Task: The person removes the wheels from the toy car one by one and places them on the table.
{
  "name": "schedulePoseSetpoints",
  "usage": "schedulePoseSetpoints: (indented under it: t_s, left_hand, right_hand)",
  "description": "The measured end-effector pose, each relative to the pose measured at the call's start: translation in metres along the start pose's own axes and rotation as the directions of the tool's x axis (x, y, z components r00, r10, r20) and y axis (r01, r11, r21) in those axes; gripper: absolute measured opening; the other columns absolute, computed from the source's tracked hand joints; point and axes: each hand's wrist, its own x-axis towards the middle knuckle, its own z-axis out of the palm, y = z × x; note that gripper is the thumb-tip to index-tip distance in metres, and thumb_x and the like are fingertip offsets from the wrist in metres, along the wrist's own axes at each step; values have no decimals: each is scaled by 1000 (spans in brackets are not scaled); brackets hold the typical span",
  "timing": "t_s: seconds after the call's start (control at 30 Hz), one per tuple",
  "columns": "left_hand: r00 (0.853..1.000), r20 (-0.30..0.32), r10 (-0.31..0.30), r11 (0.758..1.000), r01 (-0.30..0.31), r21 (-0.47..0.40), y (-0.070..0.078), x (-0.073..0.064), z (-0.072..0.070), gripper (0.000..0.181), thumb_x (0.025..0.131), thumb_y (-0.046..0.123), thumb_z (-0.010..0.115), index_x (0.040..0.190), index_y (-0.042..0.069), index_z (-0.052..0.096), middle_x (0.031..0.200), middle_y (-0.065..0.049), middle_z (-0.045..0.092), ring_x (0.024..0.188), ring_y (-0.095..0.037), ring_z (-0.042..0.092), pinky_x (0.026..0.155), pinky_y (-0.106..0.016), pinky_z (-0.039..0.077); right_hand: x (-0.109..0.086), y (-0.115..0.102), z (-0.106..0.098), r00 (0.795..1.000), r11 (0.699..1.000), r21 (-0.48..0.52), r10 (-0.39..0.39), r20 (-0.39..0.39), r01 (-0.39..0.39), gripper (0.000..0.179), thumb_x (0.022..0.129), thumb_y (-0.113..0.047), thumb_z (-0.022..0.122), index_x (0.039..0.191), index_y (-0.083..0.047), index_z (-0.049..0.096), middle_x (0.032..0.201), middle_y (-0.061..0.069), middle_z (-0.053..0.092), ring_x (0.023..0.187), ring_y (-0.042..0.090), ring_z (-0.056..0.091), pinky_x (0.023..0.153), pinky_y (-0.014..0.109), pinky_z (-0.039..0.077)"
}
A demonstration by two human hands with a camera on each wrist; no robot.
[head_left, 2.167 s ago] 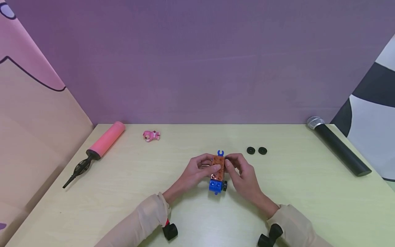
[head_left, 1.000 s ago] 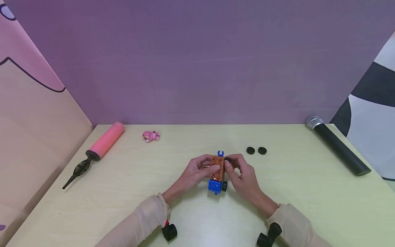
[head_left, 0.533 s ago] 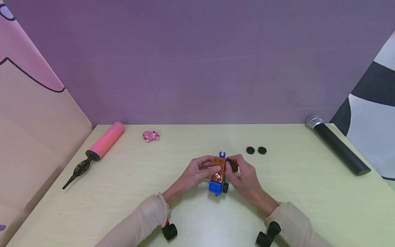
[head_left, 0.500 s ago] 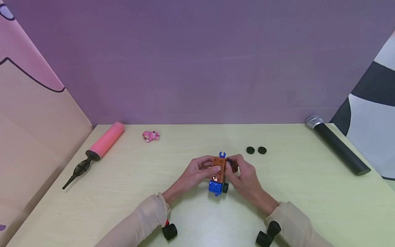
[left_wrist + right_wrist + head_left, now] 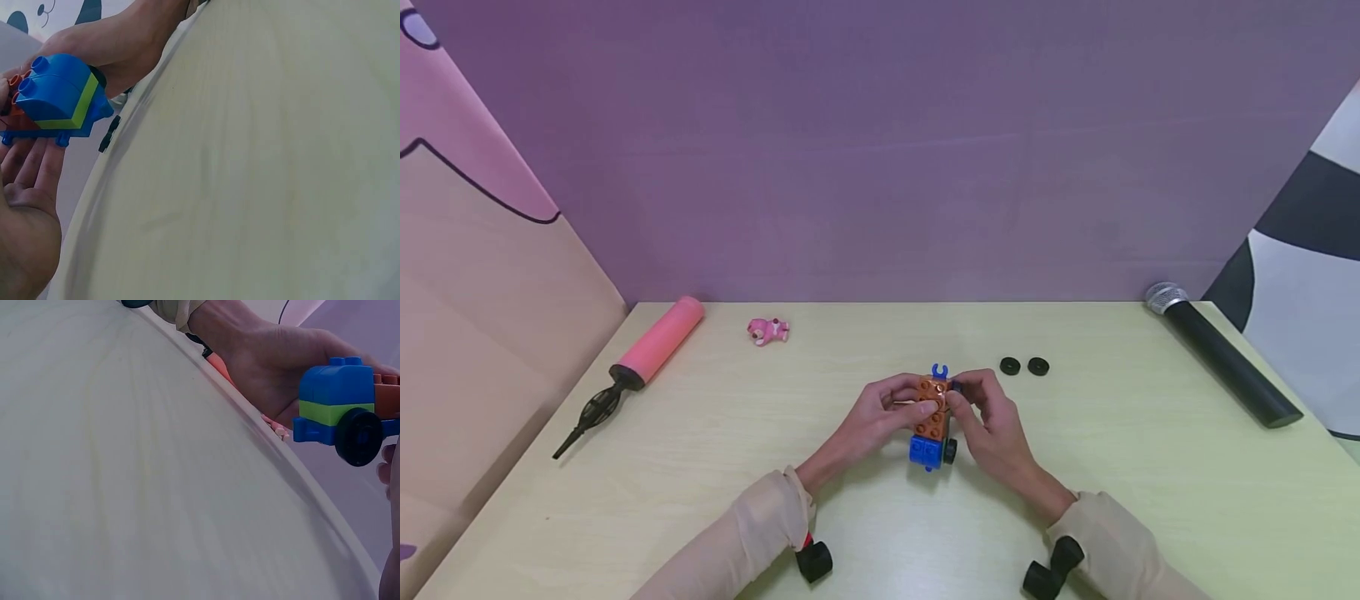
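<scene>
A toy car of building blocks is held up off the table, with orange bricks on top, a blue rounded end over a lime-green layer, and a blue hook at its far end. My left hand grips it from the left, thumb across the orange bricks. One black wheel sits on the car's right side by the rounded end. At the far end of that same side, my right hand pinches a second, dark wheel, mostly covered by fingers. Whether this wheel is seated on its axle cannot be seen.
Two loose black wheels lie flat beyond my right hand. A small pink bear figure lies at the back left. The pink balloon pump is along the left edge, and a black microphone along the right.
Both hands and the car have shifted only slightly, dipping toward me and then back away. The car's right side shows a little more, and the hold of both hands is the same.
</scene>
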Motion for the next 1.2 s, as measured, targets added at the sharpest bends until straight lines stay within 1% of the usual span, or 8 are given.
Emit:
schedulePoseSetpoints:
  t_s: [0.2,0.37,0.5,0.67,0.77,0.93,1.03,1.2]
  left_hand:
    - [1000,-11,4,1000,-4,7,-1,-1,0,44,102,25,67,135,-3,60,118,-18,72,98,-21,73,88,-36,59]
    - [1000,-7,4,1000,-4,8,1,-2,1,46,102,27,67,135,-3,60,118,-17,72,100,-21,72,88,-35,58]
    - [1000,3,11,1000,-11,5,1,-2,1,45,102,27,66,136,-2,60,118,-17,72,101,-21,72,88,-36,58]
    - [1000,3,5,1000,-5,7,0,-2,1,41,103,23,65,134,-2,62,115,-14,72,100,-20,71,88,-36,58]
    - [1000,1,0,1000,0,6,0,-2,1,40,102,22,66,134,-2,62,113,-15,72,99,-20,71,87,-35,59]
    - [1000,-19,4,1000,-4,5,-1,-2,-1,40,103,22,65,135,-1,61,115,-15,72,99,-23,72,87,-36,59]
    - [1000,-26,14,1000,-14,6,-1,-2,-1,40,103,22,66,136,-1,61,117,-16,72,99,-24,73,89,-37,58]
    - [999,-32,20,1000,-20,6,0,-2,0,42,102,23,67,136,-1,60,117,-17,72,99,-23,73,91,-37,58]
  right_hand:
    - [1,0,0,999,998,-39,-39,-4,39,21,97,16,54,115,6,54,98,12,68,78,12,61,69,17,50]
    - [1,2,-1,994,986,-132,-108,-2,106,24,93,15,57,113,4,54,90,4,63,73,11,52,60,19,40]
    - [2,2,-3,989,971,-189,-147,16,148,23,91,13,57,111,5,52,86,0,57,73,11,49,59,20,40]
    - [3,4,-4,989,956,-252,-143,44,150,20,90,9,57,109,5,51,85,1,58,73,9,50,59,18,43]
    - [4,3,-5,990,951,-274,-131,59,142,20,91,8,56,109,3,51,85,1,59,74,10,51,59,22,46]
    - [3,1,-4,994,964,-246,-94,53,105,24,95,6,56,119,3,52,93,1,62,80,13,55,66,27,48]
    - [2,0,-3,998,979,-196,-60,21,63,29,97,5,56,126,2,53,95,0,63,83,15,56,73,25,48]
    - [1,-1,-1,999,991,-131,-19,-28,15,30,96,6,57,126,2,54,90,1,64,81,15,56,73,21,46]
